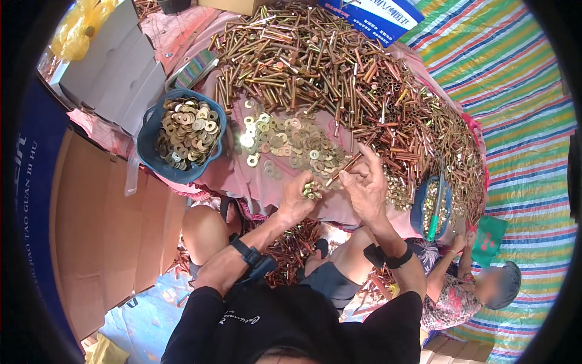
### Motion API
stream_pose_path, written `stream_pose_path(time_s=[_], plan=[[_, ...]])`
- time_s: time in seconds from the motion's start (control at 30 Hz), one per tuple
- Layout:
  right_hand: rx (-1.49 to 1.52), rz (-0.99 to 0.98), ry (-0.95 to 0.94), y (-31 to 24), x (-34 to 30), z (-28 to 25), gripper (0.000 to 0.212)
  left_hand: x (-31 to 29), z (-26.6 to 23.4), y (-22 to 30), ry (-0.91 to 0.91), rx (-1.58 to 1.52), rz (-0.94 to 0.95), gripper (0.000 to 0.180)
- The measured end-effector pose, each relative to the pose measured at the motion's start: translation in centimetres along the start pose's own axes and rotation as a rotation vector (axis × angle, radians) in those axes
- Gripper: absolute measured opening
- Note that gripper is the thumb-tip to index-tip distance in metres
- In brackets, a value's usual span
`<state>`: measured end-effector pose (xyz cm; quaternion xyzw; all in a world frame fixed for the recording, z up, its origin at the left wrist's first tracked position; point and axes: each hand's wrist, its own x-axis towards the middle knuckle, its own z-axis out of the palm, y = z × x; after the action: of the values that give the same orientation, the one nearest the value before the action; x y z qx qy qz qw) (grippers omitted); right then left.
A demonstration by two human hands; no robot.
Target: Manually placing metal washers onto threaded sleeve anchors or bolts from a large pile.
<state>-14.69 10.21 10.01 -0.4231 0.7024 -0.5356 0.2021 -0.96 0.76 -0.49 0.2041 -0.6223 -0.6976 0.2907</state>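
My left hand is closed around a bundle of slim metal bolts, their yellowish ends pointing up. Just to its right, my right hand pinches one long copper-coloured bolt between thumb and fingers, tilted towards the bundle. Beyond both hands, flat brass-coloured washers lie spread on a pink cloth. Behind the washers rises a big heap of long bolts, and open-ended metal tubes are piled at its right.
A blue basket full of washers stands at left. Another blue basket at right holds small nuts and a green-handled tool. A person works at lower right. Grey and brown cardboard lines the left; striped sheeting the right.
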Motion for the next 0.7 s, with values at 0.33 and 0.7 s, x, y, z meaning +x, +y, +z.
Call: stream_pose_path(time_s=[0.33,0.7], plan=[[-0.522,-0.294,-0.116,-0.9,-1.8,0.5,0.037,0.4,-0.2,0.3,-0.004,0.05,0.24,0.024],[-0.655,-0.063,0.104,2.9,-3.0,-4.5,0.022,-0.5,0.0,0.5,-0.04,-0.077,0.084,0.032]])
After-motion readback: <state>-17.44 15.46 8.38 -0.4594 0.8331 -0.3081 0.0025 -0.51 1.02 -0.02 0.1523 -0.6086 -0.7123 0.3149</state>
